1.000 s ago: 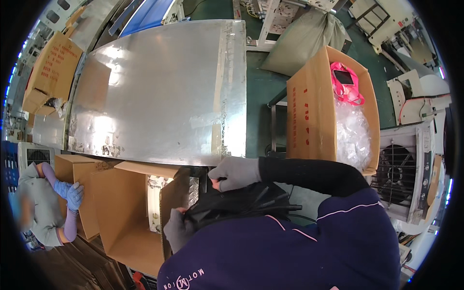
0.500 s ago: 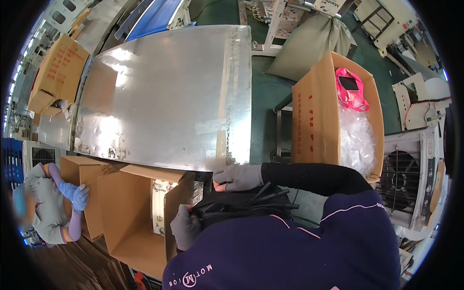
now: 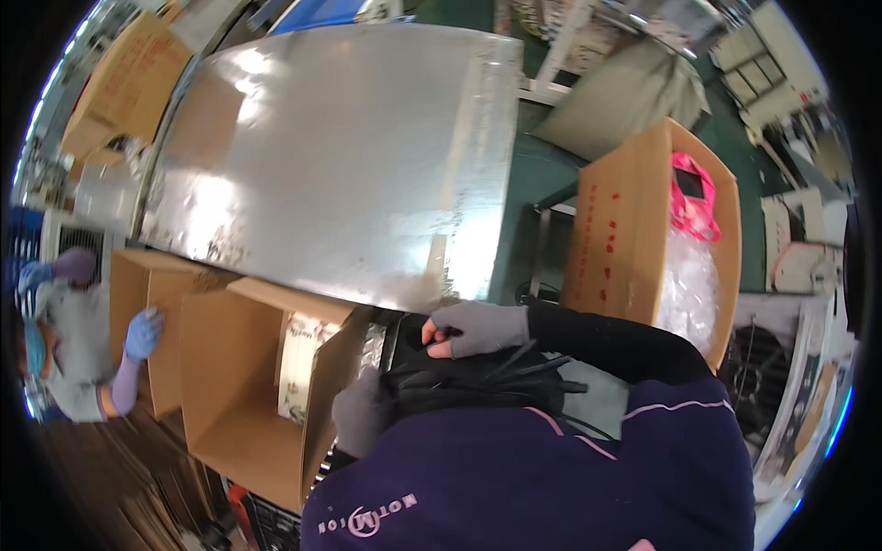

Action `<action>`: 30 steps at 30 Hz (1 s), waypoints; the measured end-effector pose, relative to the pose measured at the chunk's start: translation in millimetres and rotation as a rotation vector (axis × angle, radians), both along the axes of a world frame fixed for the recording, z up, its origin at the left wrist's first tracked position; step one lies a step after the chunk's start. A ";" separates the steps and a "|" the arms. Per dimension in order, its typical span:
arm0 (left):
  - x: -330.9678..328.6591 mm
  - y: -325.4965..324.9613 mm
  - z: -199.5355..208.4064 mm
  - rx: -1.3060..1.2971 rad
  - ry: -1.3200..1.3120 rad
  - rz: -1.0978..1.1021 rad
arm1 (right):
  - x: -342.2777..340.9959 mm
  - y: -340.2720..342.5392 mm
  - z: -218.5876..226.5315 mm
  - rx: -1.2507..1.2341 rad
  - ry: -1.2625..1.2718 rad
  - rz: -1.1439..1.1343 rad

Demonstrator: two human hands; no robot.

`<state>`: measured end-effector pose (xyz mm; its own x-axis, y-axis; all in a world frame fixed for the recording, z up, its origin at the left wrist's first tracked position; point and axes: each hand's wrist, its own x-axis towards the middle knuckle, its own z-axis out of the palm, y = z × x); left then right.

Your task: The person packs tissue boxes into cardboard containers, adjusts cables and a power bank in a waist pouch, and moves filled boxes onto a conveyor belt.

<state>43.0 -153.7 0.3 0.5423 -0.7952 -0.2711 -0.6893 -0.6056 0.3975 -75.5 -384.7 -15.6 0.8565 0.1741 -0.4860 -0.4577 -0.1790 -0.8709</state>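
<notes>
My right hand (image 3: pixel 478 331), in a grey fingerless glove, reaches over a black bundle (image 3: pixel 469 381) with loose straps in front of my body. Its thumb and fingers are closed around a small dark piece, too unclear to name. My left hand (image 3: pixel 360 413), also grey-gloved, is at the bundle's left end beside the open cardboard box (image 3: pixel 243 386); its fingers are blurred and hidden. Inside that box stands a white printed carton (image 3: pixel 301 367) against the right wall. A shiny silvery item (image 3: pixel 372 344) shows between box and bundle.
A large metal table (image 3: pixel 349 156) lies ahead. On the right stands a tall cardboard box (image 3: pixel 620 230) with clear plastic and a pink bag (image 3: pixel 694 207). At left, a co-worker's blue-gloved hand (image 3: pixel 143 333) touches another box (image 3: pixel 165 303). Flattened cardboard (image 3: pixel 119 477) is stacked lower left.
The view has turned slightly. My right fingers have curled from lying near the table edge to a pinch. My left hand has shifted onto the bundle's end. The co-worker's hands have moved apart.
</notes>
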 end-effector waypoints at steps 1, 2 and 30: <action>-0.4 -4.5 0.0 0.040 -0.039 -0.022 | 2.4 1.4 7.6 -0.002 -0.037 0.035; -2.2 -10.5 -3.5 0.005 -0.023 -0.007 | 7.0 4.2 18.5 -0.071 -0.091 0.107; -0.6 23.8 5.5 -0.299 0.563 0.244 | 42.5 85.7 68.4 -0.688 -0.151 0.160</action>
<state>42.3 -130.0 5.9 0.5562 -0.7527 -0.3523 -0.1862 -0.5260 0.8298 -33.0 -299.0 52.9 0.9124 0.0005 -0.4092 -0.2634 -0.7645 -0.5884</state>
